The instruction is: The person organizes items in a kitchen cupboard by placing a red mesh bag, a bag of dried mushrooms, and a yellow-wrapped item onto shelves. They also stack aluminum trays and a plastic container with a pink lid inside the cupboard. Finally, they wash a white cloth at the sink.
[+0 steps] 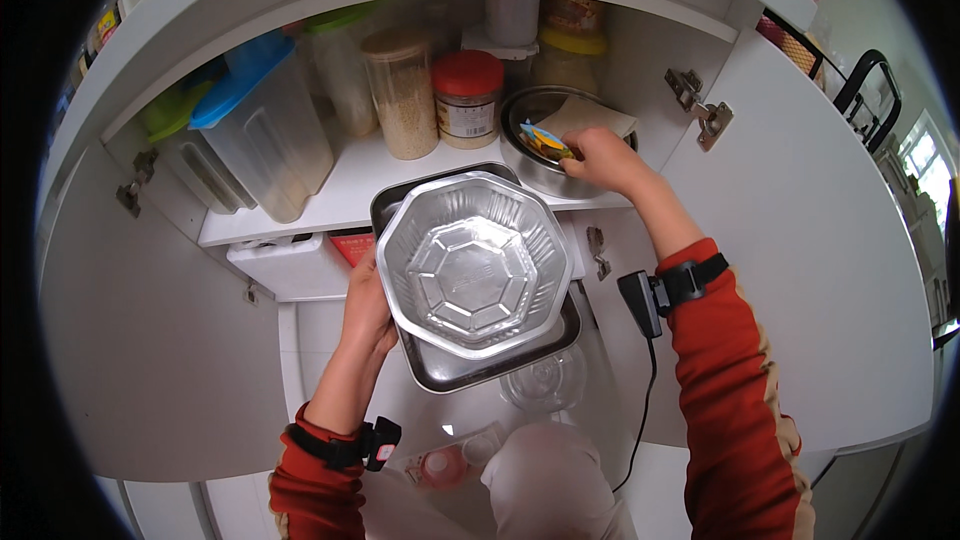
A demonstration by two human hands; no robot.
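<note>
My left hand (367, 304) grips the left side of a rectangular metal tray (457, 373). Stacked on that tray is an octagonal aluminium foil container (476, 270) with nothing in it. At the right end of the cabinet shelf, my right hand (604, 161) reaches over a round steel pot (536, 172). Its fingers hold a small blue and yellow packet (546, 141) at the pot's mouth. A piece of brown paper (589, 118) lies in the pot behind the packet. My right fingertips are partly hidden behind the hand.
On the shelf (349, 187) stand a blue-lidded plastic container (274, 142), a jar of grains (405, 101) and a red-lidded jar (467, 101). Open cabinet doors (810, 255) flank me. Below are a white box (289, 266), a clear plastic bowl (544, 381) and a hanging black cable (645, 405).
</note>
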